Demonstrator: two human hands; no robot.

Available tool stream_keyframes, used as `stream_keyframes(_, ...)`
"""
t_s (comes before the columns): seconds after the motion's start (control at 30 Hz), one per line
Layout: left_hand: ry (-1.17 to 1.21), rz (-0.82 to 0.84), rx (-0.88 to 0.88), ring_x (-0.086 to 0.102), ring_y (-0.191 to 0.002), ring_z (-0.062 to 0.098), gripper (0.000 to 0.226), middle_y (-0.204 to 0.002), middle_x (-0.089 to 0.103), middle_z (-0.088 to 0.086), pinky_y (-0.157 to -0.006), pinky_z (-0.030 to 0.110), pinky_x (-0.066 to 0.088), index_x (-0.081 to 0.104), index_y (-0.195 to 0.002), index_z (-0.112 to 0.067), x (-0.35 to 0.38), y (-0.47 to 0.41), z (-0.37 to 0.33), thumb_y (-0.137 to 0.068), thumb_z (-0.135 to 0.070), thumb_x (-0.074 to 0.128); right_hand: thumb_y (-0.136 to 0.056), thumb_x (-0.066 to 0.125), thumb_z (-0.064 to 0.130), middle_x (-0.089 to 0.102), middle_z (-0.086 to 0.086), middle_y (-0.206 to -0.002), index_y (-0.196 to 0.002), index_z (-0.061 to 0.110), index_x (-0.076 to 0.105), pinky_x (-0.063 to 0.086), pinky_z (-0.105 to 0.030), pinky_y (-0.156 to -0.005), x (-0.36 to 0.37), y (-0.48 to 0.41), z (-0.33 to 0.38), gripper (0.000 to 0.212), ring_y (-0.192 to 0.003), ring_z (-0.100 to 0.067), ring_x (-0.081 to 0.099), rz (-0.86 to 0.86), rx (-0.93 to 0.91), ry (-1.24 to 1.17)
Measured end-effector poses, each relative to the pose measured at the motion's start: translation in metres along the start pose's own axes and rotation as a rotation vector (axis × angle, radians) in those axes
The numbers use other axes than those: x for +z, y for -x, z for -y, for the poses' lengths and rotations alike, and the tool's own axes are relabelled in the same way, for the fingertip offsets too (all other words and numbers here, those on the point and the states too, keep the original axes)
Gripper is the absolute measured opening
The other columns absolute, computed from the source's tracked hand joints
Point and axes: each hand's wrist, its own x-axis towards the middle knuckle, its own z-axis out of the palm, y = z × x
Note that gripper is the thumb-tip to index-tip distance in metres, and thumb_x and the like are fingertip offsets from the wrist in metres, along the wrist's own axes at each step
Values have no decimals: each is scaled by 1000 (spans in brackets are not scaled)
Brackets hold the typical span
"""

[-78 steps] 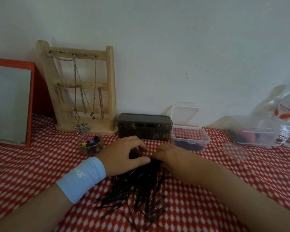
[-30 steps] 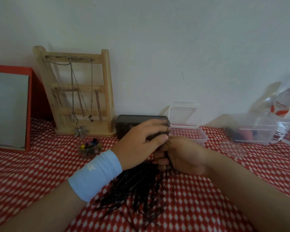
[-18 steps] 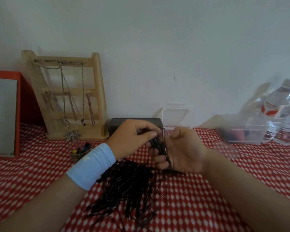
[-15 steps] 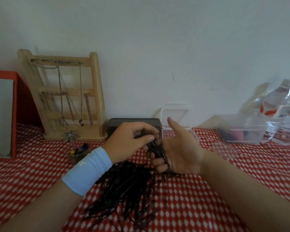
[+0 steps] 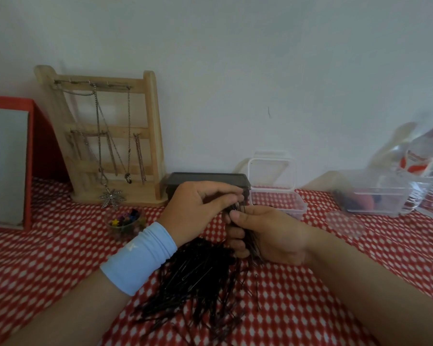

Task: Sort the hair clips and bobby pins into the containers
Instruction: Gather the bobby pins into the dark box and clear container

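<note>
Plainly, our red-checked surface [image 5: 335,283] meets a white wall [image 5: 235,71]. Right of the dark box [image 5: 205,177] stand two clear containers [image 5: 278,203]. Before it, our left hand [image 5: 198,213] and right hand [image 5: 273,233] pinch one bobby-pin bundle [image 5: 236,209].

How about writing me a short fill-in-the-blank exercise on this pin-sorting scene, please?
1. The light blue wristband sits on the ____ wrist.
2. The right hand grips a bundle of black ____, while the left hand pinches its top.
3. The small clear container beside the dark box has its lid ____.
4. Necklaces hang on the ____ rack.
Missing words: left; bobby pins; open; wooden.
</note>
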Motion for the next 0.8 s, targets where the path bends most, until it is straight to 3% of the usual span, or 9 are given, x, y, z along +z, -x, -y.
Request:
stream_keyframes(0.1, 1, -14, 8, 67, -98, 3, 50, -100, 74, -10, -91, 19, 50, 55, -132, -35, 1, 0, 0, -89, -13, 69, -102, 47, 21, 55, -5, -83, -92, 8, 56, 38, -23, -56, -1, 2, 3, 18, -68, -15, 51, -19, -34, 60)
stream_keyframes(0.2, -127, -35, 67, 65, -98, 0, 29, -102, 72, -13, -89, 18, 48, 70, -116, -26, -2, -1, 2, -89, -15, 69, -102, 47, 21, 50, -4, -79, -94, 11, 59, 35, -23, -55, -1, 2, 4, 18, -63, -14, 44, 2, -47, 49)
stream_keyframes(0.27, -72, -38, 20, 67, -96, 1, 28, -102, 73, -11, -88, 18, 49, 70, -114, -27, -2, -1, 2, -88, -15, 69, -102, 47, 21, 47, -2, -74, -95, 14, 63, 33, -24, -57, -2, 2, 5, 19, -62, -14, 41, 7, -50, 38)
stream_keyframes(0.37, 64, 1, -57, 67, -73, 5, 33, -102, 75, -6, -77, 21, 53, 67, -118, -25, -2, -2, 1, -88, -12, 69, -104, 45, 19, 42, -1, -73, -101, 14, 64, 35, -24, -57, -3, 4, 8, 20, -61, -13, 40, 55, -23, 32)
stream_keyframes(0.5, 150, -47, -66, 62, -56, 8, 13, -84, 77, 4, -65, 20, 52, 77, -93, -16, 1, 1, -2, -81, -11, 74, -105, 43, 17, 45, -2, -73, -105, 12, 58, 39, -25, -59, -4, 5, 7, 16, -62, -14, 46, 113, 2, 5)
stream_keyframes(0.6, 62, -79, -40, 73, -76, 9, 9, -82, 77, -5, -74, 21, 55, 80, -88, -16, 2, 3, -2, -81, -14, 76, -104, 46, 16, 52, -6, -79, -94, 11, 58, 44, -26, -61, -3, 4, 6, 16, -69, -17, 53, 90, -36, 59)
stream_keyframes(0.73, -50, 139, -26, 64, -108, -2, 27, -113, 71, -13, -98, 15, 46, 73, -113, -21, 1, 4, -2, -93, -30, 57, -101, 47, 18, 48, -2, -71, -88, 15, 57, 37, -23, -54, -5, 5, 7, 16, -58, -13, 43, -4, -40, 36)
stream_keyframes(0.8, 24, 203, -78, 56, -119, -5, 40, -126, 65, -15, -106, 15, 39, 65, -125, -24, 2, 4, -2, -93, -39, 46, -102, 44, 19, 42, 0, -69, -92, 16, 53, 34, -22, -53, -6, 4, 9, 14, -57, -11, 37, -33, -45, -27)
